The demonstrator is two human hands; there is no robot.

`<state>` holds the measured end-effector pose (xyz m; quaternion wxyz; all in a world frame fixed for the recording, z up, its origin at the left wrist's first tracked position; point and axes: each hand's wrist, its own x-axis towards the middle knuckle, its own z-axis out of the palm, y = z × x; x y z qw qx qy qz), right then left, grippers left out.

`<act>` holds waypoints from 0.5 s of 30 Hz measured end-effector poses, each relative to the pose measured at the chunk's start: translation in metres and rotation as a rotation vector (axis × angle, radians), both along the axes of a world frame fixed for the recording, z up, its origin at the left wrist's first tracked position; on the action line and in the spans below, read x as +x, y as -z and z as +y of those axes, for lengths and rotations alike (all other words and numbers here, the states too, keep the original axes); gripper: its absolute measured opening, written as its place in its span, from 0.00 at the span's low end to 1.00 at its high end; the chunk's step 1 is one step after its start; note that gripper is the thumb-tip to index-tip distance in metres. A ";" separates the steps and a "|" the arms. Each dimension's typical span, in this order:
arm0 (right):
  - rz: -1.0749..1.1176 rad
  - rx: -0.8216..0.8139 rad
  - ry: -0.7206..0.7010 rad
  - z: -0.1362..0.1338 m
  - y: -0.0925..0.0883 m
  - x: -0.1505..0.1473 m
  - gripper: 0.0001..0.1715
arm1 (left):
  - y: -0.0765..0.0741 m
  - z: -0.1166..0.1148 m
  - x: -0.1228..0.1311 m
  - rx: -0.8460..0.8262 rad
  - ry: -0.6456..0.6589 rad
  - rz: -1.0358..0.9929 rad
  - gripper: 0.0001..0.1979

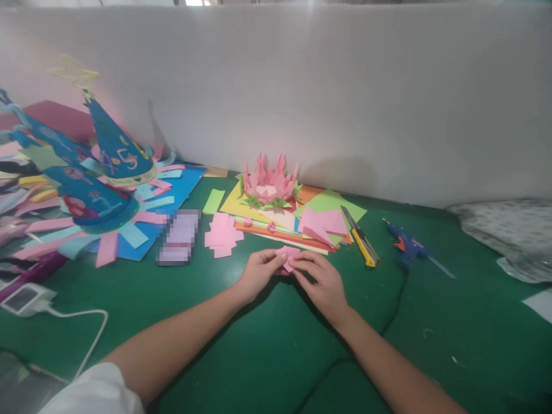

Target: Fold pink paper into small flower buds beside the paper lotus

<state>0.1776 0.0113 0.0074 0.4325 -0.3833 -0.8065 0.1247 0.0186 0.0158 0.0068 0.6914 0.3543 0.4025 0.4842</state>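
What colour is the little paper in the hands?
Pink. The paper shows best in the head view.

Blue cone hats (118,144) over at left; white corded device (28,300) near them; yellow utility knife (365,248) near blue glue gun (409,250), green tabletop (241,356).

The paper (287,252) looks matt, the tabletop (250,351) smooth and glossy.

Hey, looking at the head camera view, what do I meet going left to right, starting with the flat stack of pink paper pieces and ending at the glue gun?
Pink paper pieces, left hand, held pink paper, right hand, yellow knife, glue gun.
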 end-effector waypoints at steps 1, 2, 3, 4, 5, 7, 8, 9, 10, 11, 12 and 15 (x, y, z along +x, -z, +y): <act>0.008 -0.008 -0.002 0.000 0.000 -0.001 0.09 | 0.000 0.000 0.000 -0.004 -0.005 -0.015 0.15; 0.016 -0.019 -0.004 0.000 -0.001 -0.001 0.09 | 0.000 0.001 -0.001 -0.007 -0.006 -0.031 0.15; 0.024 -0.030 -0.005 0.000 -0.001 -0.001 0.08 | 0.000 0.001 -0.001 -0.009 -0.005 -0.045 0.15; 0.029 -0.041 -0.006 0.000 -0.001 -0.002 0.08 | 0.000 0.001 -0.001 -0.010 -0.007 -0.056 0.14; 0.033 -0.051 -0.007 -0.001 -0.001 -0.002 0.07 | -0.001 0.001 -0.001 -0.013 -0.011 -0.063 0.14; 0.036 -0.064 -0.005 -0.001 -0.002 -0.002 0.06 | -0.001 0.001 -0.001 -0.022 -0.020 -0.069 0.14; 0.039 -0.067 0.004 -0.001 -0.002 -0.002 0.05 | -0.001 0.001 0.000 -0.027 -0.022 -0.070 0.14; 0.046 -0.069 0.018 -0.001 -0.002 -0.002 0.05 | -0.001 0.001 0.000 -0.031 -0.023 -0.070 0.14; 0.053 -0.072 0.038 -0.001 -0.001 -0.002 0.04 | -0.001 0.001 0.000 -0.032 -0.021 -0.071 0.14; 0.060 -0.077 0.060 0.000 -0.001 -0.002 0.04 | 0.000 0.001 0.001 -0.033 -0.016 -0.071 0.14; 0.066 -0.086 0.082 0.000 -0.001 -0.002 0.04 | 0.000 0.001 0.001 -0.033 -0.011 -0.069 0.14; 0.080 -0.123 0.126 0.001 -0.001 -0.002 0.04 | 0.001 0.001 0.003 -0.030 0.005 -0.057 0.14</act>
